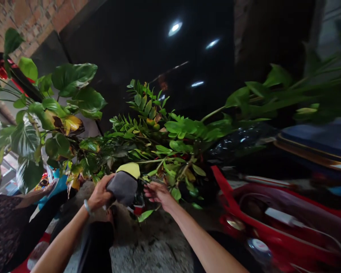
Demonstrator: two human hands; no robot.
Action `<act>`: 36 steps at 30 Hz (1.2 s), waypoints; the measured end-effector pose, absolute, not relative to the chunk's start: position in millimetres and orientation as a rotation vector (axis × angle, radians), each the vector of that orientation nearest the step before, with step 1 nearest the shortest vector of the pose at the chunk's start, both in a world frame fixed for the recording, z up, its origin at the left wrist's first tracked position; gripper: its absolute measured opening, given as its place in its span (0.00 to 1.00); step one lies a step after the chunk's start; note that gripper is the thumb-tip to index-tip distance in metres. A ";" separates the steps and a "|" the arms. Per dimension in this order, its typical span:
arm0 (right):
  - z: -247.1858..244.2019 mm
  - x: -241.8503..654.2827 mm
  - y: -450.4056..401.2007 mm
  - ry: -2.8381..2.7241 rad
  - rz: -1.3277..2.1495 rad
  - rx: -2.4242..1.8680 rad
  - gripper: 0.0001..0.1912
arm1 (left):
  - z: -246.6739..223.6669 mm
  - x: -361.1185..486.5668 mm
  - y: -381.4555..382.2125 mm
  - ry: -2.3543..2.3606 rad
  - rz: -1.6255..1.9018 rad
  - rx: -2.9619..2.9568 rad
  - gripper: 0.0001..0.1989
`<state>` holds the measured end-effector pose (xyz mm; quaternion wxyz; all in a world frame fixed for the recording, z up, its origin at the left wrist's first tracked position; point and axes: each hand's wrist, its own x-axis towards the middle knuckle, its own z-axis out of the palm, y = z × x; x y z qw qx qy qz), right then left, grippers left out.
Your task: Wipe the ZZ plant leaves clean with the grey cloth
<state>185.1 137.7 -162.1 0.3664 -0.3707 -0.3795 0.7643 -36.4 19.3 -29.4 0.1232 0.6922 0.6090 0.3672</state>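
My left hand point(101, 191), with a pale bracelet at its wrist, is closed on the side of a grey cloth piece with a yellow-green top point(124, 187); its shape resembles a cap, but I cannot tell its exact kind. Just right of it, my right hand point(158, 194) has its fingers curled together near the leaves, and whatever lies between them is too blurred to make out. A leafy green plant point(179, 146) spreads right behind both hands. Below the right hand hangs a single green leaf point(145, 215).
A large-leaved plant point(74, 81) with yellowing leaves stands at left. At right is a red scooter-like body point(244, 212) holding a white charger-like block point(282, 217). Another person's arm point(34, 195) shows at left. Behind the plants rises a dark glossy panel point(130, 45).
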 end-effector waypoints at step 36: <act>-159.6 192.3 138.4 -0.933 2.034 -0.872 0.05 | -24.8 -54.9 -64.6 1.827 1.066 1.565 0.33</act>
